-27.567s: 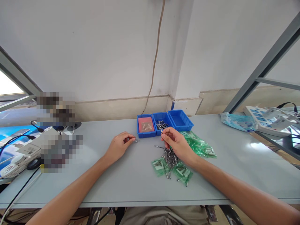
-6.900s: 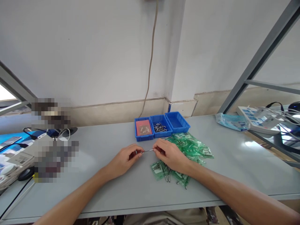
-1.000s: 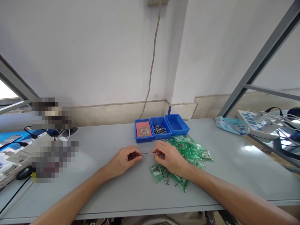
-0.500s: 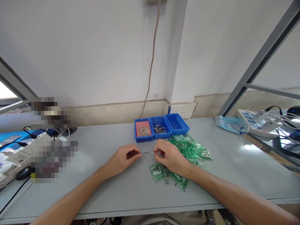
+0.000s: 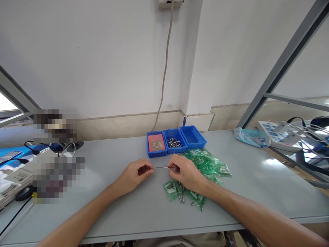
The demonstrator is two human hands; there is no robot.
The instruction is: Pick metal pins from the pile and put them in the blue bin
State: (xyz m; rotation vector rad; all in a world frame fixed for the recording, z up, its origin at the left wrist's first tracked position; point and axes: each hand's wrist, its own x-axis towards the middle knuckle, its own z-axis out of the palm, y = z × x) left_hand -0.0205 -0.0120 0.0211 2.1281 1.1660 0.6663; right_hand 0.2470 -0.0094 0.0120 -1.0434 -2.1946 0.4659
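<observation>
My right hand point(image 5: 183, 170) pinches a thin metal rod point(image 5: 161, 167), whose slim end points left toward my other hand. Thumb and fingertips pressed together, my left hand point(image 5: 136, 174) sits just left of the rod's tip with a small gap between; anything in that pinch is too small to make out. Under and beside my right hand lies a pile of green plastic bags point(image 5: 208, 161) with small metal parts inside. Several metal pins point(image 5: 182, 199) stick out at the pile's near side. Behind my hands, the middle blue bin point(image 5: 177, 150) holds many loose metal pins.
A left blue bin point(image 5: 156, 154) contains a red sheet and a clear bag of small parts. The right blue bin point(image 5: 192, 136) shows its bare bottom. A blue plastic packet point(image 5: 252, 138) and power strip point(image 5: 280, 139) stand right; a white box point(image 5: 24, 173) and cables lie left.
The camera view has shifted slightly. Both hands keep nearly the same pose, and the rod stays in my right fingers, its slim end still pointing left.
</observation>
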